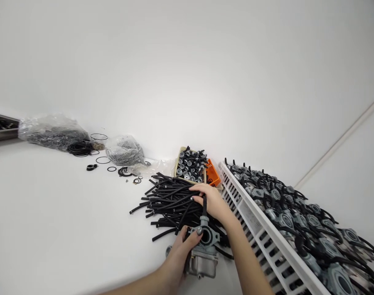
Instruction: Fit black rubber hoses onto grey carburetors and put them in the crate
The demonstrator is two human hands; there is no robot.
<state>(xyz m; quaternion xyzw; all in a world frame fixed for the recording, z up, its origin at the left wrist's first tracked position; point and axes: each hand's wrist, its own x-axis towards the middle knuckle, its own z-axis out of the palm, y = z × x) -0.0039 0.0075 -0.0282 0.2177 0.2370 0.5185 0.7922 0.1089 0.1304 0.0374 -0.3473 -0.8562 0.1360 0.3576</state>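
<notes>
My left hand is closed around a metal carburetor, its thumb pressed on the flange beside the round bore. A short black tube stands up from the carburetor's top fitting. Beyond it, my right hand is over the right side of a pile of black rubber hoses, many with small clips near their ends. Its thumb and forefinger are stretched out and apart, close to or touching the hoses; I see no hose gripped between them.
A white slatted crate full of carburetors with hoses stands at the right. Behind the pile are a cream tray of small round parts and an orange basket. Plastic bags, black rings and a metal tray lie left.
</notes>
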